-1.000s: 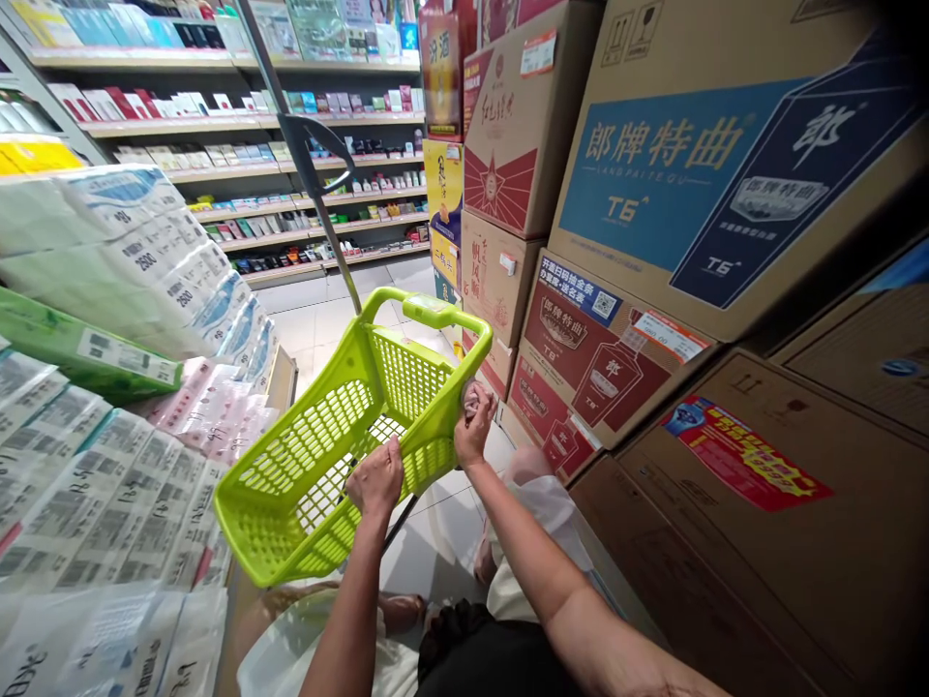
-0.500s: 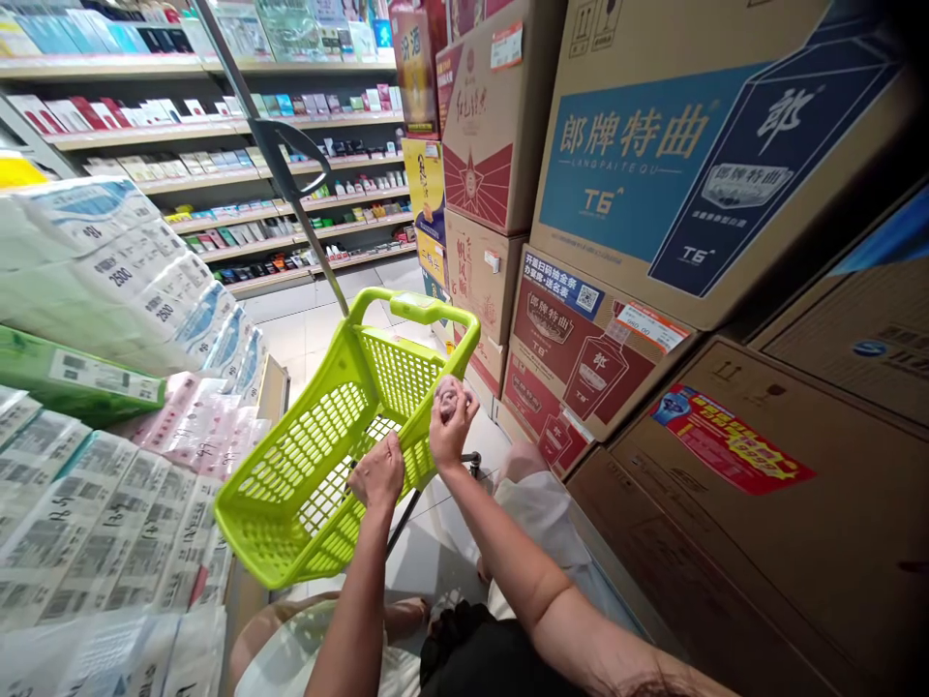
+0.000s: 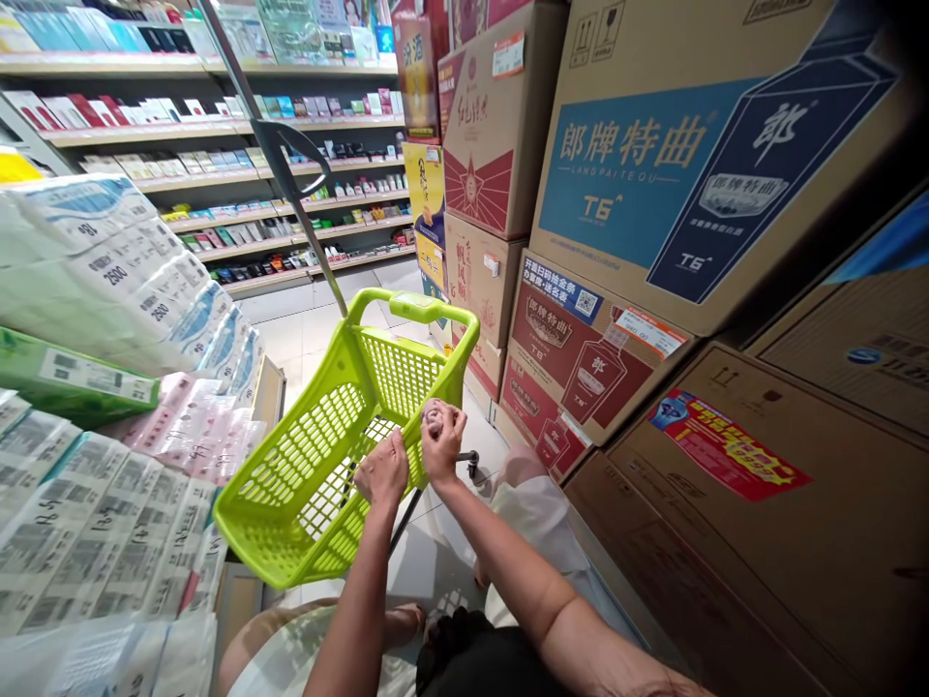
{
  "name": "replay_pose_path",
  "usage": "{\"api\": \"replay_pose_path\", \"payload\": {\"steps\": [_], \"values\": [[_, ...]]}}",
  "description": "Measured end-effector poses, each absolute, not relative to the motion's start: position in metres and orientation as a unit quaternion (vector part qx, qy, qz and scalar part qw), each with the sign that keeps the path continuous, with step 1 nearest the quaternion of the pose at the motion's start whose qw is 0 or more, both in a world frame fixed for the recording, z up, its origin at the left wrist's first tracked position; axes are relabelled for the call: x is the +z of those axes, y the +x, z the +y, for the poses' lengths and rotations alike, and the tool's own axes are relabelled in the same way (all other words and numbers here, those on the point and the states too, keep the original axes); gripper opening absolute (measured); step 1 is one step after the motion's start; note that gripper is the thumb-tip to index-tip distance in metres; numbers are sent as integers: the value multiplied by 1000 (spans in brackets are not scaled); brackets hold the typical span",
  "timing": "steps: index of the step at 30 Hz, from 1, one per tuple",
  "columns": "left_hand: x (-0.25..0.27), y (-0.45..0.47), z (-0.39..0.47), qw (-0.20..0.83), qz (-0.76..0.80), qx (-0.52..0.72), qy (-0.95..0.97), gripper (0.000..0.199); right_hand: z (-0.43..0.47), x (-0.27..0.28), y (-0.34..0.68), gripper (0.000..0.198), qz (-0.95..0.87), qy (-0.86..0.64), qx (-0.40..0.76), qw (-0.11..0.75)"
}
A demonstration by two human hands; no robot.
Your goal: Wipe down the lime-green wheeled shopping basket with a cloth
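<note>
Over the near side of a lime-green shopping basket cart, both of my hands are close together. My right hand has its fingers curled round a small, rounded mauve-brown thing, whose kind I cannot make out. Beside it, slightly lower and to the left, my left hand is closed with thumb and fingers pressed together; whatever may be in it is hidden. Behind the hands, the cart's perforated basket shows no goods in its visible part. A grey pole with a dark loop rises by the cart's far end.
Stacked cardboard cartons line the right side. Packs of tissue paper are piled on the left. Across the aisle stand shelves of small boxes and bottles. White tiled floor runs between them.
My right hand has moved left and slightly down, closer to my left hand, still with the small mauve-brown thing. My left hand has barely shifted. The cart stays in place.
</note>
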State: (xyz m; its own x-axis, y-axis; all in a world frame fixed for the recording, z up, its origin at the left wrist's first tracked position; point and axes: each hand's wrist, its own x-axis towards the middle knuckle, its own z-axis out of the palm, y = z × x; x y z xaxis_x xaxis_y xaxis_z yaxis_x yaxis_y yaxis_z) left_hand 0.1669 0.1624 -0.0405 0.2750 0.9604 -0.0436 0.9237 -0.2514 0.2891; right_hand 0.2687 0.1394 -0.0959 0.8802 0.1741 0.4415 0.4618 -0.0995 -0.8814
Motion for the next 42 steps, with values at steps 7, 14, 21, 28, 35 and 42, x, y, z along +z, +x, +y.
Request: {"api": "replay_pose_path", "payload": {"steps": [7,14,21,28,35,42], "values": [[-39,168,160,138,599,83,785,65,141,-78,299,36,-181,-759,-112,615],[-41,169,163,142,592,80,789,65,135,-88,280,29,-240,-733,-104,628],[-39,169,163,140,594,71,789,67,134,-82,291,31,-260,-731,-119,619],[-36,163,165,146,590,65,791,66,133,-79,307,26,-281,-732,-116,610],[-32,167,166,164,597,61,783,66,121,-87,274,24,-394,-703,-76,587],[-27,125,174,143,553,93,815,58,124,-47,325,34,-431,-732,-151,506]]}}
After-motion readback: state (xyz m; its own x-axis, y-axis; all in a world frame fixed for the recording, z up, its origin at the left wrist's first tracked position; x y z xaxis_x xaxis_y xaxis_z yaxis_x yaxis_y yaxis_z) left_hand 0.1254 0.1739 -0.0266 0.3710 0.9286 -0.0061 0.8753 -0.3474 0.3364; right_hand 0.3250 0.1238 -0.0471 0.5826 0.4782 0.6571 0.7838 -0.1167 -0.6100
